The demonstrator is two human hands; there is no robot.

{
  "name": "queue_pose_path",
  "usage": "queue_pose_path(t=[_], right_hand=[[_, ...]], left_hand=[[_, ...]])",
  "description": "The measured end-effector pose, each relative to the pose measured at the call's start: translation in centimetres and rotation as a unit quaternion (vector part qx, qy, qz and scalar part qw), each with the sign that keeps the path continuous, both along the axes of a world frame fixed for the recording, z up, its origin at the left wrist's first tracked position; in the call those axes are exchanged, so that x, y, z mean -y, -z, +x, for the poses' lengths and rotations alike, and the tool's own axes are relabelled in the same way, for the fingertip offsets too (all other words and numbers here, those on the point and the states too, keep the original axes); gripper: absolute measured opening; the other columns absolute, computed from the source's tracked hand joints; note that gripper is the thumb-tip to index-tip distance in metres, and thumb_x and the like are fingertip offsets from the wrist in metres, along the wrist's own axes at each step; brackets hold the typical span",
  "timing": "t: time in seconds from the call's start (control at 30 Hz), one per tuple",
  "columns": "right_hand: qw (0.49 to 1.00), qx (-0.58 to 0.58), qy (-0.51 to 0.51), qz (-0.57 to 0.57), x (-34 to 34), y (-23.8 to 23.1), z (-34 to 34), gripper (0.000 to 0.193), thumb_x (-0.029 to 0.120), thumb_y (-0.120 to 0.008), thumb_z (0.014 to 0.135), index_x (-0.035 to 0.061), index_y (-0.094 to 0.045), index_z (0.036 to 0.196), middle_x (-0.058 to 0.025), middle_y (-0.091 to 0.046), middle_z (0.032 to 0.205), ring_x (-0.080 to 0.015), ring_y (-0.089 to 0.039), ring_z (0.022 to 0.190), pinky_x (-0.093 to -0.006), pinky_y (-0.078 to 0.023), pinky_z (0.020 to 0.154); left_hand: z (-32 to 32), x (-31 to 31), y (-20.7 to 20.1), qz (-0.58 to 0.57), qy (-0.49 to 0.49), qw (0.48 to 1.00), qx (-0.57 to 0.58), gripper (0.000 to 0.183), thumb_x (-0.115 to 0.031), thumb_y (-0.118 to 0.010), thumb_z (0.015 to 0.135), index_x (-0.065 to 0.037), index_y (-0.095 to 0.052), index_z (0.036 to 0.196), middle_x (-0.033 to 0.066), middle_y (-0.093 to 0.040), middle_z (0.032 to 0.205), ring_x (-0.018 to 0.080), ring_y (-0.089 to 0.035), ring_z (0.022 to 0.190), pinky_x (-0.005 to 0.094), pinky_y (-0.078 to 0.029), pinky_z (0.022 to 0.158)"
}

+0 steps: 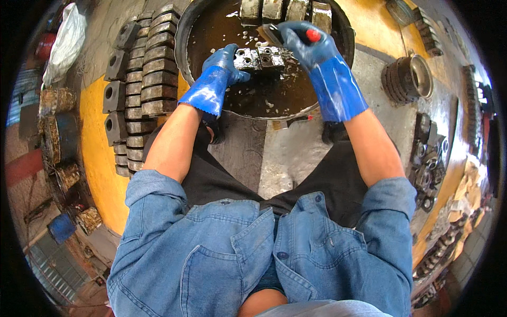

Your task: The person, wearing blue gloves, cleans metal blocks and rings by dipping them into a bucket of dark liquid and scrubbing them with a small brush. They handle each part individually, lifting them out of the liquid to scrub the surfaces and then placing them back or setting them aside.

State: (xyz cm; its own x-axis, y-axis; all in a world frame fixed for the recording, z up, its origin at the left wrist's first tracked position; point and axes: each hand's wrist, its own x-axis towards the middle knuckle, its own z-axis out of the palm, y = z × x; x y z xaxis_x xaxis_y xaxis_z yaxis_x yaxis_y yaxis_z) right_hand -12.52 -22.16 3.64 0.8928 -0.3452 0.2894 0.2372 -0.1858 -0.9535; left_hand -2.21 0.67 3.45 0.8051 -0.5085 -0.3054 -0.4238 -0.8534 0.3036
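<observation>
A large round basin (181, 50) in front of me holds dark brown liquid with pale foam on it. My left hand (222, 64), in a blue rubber glove, grips the left end of a wet metal block (270, 57) with round holes, over the liquid. Raised above the right end of that block, my gloved right hand (309, 45) is closed around a paintbrush (272, 35). Its bristles point left, apart from the block, and its red handle end pokes out of my fist. Several similar metal blocks (272, 9) stand at the basin's far side.
Long rows of metal blocks (159, 79) line the floor at left. A second brush (288, 123) lies by the basin's near rim. On the right are a ribbed metal drum (404, 79) and assorted metal parts (429, 153). A white plastic bag (64, 45) is at far left.
</observation>
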Motion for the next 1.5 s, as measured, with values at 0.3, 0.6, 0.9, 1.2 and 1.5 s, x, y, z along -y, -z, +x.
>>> queue_pose_path(t=[0.3, 0.6, 0.9, 1.2, 1.5], right_hand=[[0.927, -0.357, 0.094, 0.069, -1.8, 1.6, 4.1, 0.043, 0.046, -0.072, 0.091, 0.0066, -0.077, 0.107, -0.0081, -0.078, 0.091, -0.02, -0.073, 0.083, -0.0346, -0.058, 0.081], [0.95, -0.297, 0.076, 0.059, -2.5, 1.1, 0.6, 0.03, 0.039, -0.067, 0.092, 0.0105, -0.077, 0.096, -0.0073, -0.076, 0.079, -0.0176, -0.071, 0.07, -0.0327, -0.056, 0.068], [0.939, -0.337, -0.035, 0.065, -0.5, -4.8, -3.4, 0.037, 0.039, -0.067, 0.096, 0.0056, -0.078, 0.108, -0.0096, -0.08, 0.087, -0.0184, -0.075, 0.072, -0.0338, -0.061, 0.071], [0.91, -0.357, 0.092, -0.191, 5.4, 9.9, 0.3, 0.035, 0.04, -0.067, 0.091, 0.0061, -0.078, 0.093, -0.0174, -0.076, 0.083, -0.0271, -0.074, 0.076, -0.04, -0.057, 0.075], [0.959, -0.272, 0.036, -0.071, 2.5, -3.1, 0.6, 0.036, 0.042, -0.072, 0.097, 0.0129, -0.08, 0.117, -0.0048, -0.079, 0.091, -0.0136, -0.073, 0.081, -0.0316, -0.059, 0.08]], left_hand=[[-0.8, 0.3, -0.3, 0.004, 0.029, 1.0, 0.011, 0.089, -0.035, -0.096, 0.063, -0.011, -0.06, 0.141, 0.0186, -0.072, 0.13, 0.0364, -0.067, 0.124, 0.0442, -0.053, 0.106], [-1.9, 0.9, 0.4, -0.006, 0.046, 0.998, 0.036, 0.092, -0.032, -0.098, 0.059, -0.01, -0.061, 0.141, 0.0174, -0.072, 0.13, 0.0351, -0.069, 0.121, 0.042, -0.053, 0.106], [0.1, -0.7, 2.4, -0.05, -0.012, 0.999, 0.017, 0.082, -0.031, -0.098, 0.064, -0.008, -0.065, 0.135, 0.0159, -0.075, 0.127, 0.0285, -0.071, 0.119, 0.0387, -0.055, 0.102], [3.0, -1.4, 5.9, -0.076, -0.023, 0.994, -0.07, 0.101, -0.04, -0.098, 0.061, -0.011, -0.056, 0.148, 0.0138, -0.072, 0.134, 0.0327, -0.068, 0.125, 0.0413, -0.054, 0.108], [0.6, -0.7, 1.3, -0.001, -0.005, 1.0, 0.023, 0.1, -0.045, -0.098, 0.061, -0.013, -0.058, 0.147, 0.0172, -0.07, 0.134, 0.0351, -0.065, 0.127, 0.0441, -0.053, 0.108]])
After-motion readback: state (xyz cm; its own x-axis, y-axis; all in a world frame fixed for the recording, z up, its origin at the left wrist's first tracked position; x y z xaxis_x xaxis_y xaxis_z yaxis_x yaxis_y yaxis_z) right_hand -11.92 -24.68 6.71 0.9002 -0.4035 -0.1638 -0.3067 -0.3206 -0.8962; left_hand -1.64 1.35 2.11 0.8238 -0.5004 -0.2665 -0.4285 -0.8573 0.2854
